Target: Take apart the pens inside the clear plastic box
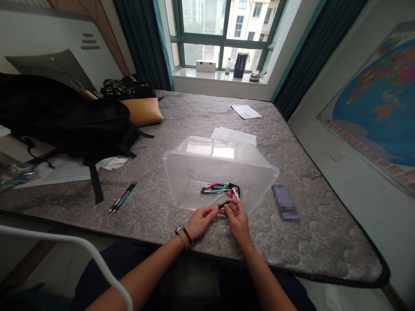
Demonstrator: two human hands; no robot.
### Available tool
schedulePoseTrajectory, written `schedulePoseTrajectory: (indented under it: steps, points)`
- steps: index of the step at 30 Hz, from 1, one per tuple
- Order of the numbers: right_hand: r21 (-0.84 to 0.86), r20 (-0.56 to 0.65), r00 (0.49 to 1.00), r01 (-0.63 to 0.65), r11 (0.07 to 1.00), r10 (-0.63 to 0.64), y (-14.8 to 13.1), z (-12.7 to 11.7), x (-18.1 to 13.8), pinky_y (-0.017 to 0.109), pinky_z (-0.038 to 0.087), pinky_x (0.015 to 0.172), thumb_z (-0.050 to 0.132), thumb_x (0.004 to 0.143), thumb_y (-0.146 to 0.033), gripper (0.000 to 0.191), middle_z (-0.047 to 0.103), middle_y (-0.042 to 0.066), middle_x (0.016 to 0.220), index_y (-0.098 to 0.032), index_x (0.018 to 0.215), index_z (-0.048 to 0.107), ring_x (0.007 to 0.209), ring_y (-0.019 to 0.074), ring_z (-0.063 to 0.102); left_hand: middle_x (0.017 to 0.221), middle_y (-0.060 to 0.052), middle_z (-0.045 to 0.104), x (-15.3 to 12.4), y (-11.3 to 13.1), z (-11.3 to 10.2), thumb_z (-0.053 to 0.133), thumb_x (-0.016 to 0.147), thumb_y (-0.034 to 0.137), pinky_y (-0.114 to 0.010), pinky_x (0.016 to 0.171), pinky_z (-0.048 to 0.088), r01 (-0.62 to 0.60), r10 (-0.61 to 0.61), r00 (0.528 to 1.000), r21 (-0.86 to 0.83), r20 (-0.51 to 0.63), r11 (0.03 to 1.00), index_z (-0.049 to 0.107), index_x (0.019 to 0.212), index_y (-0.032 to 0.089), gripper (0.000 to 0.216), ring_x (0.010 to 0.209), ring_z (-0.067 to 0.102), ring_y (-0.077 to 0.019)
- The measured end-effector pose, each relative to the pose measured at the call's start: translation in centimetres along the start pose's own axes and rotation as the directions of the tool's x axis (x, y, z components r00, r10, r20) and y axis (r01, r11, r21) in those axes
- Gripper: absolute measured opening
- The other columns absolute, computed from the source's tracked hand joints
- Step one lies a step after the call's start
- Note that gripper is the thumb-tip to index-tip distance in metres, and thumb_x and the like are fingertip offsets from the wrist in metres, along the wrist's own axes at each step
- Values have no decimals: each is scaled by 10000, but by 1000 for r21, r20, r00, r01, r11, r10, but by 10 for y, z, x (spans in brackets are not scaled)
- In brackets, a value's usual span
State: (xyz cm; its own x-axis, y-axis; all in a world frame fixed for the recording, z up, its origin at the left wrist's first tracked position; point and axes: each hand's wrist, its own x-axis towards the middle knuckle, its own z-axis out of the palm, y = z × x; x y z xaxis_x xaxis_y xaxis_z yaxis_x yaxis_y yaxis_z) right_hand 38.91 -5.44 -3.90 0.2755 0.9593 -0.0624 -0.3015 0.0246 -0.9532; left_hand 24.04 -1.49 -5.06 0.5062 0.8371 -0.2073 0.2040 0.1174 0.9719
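Both my hands meet at the near rim of a clear plastic bin (181,151) standing on a bare grey mattress (194,112). My left hand (200,222) pinches the red end of a pen (218,207). My right hand (236,217) pinches the same pen's black end. Inside the bin lie several more pens and pen parts (219,189) in red, teal and black.
Two pens (122,197) lie on the mattress to the left. A black backpack (65,116) and papers (65,170) fill the left side, an orange cushion (142,110) behind. White sheets (234,135) lie beyond the bin, a blurred object (285,203) to its right.
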Motion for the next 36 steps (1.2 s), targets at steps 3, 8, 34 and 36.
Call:
schedulePoseTrajectory:
  steps: [3, 8, 34, 36]
  points:
    - [-12, -17, 1000, 24, 1000, -24, -2, -1, 1, 387, 562, 823, 698, 809, -415, 302, 716, 56, 947, -232, 985, 534, 900, 222, 697, 563, 41, 425, 0, 4, -1, 510, 877, 555, -221, 509, 261, -11, 11, 1000, 30, -23, 999, 630, 753, 135, 454, 535, 339, -94]
    - [-156, -175, 982, 42, 987, -70, -4, -5, 1, 255, 518, 581, 726, 771, -423, 296, 654, 11, 789, -213, 911, 572, 681, 163, 641, 555, 37, 425, 1, 10, -10, 502, 871, 558, -220, 506, 272, -9, 20, 994, 94, -112, 995, 625, 709, 144, 461, 539, 357, -105]
    - [-136, -21, 993, -120, 984, 118, 11, 2, -7, 246, 491, 500, 694, 783, -471, 332, 667, 21, 680, -177, 931, 653, 545, 151, 610, 599, 16, 527, 0, 15, -20, 432, 928, 511, -241, 564, 310, -65, 124, 980, 336, -156, 940, 643, 780, 161, 435, 576, 468, -134]
    - [-120, 3, 984, -174, 977, 176, 15, 2, -5, 229, 460, 461, 702, 774, -489, 377, 663, 9, 673, -177, 977, 643, 510, 139, 591, 631, 3, 556, -5, 18, -16, 416, 947, 466, -248, 590, 306, -109, 182, 977, 469, -112, 876, 613, 749, 174, 404, 603, 491, -138]
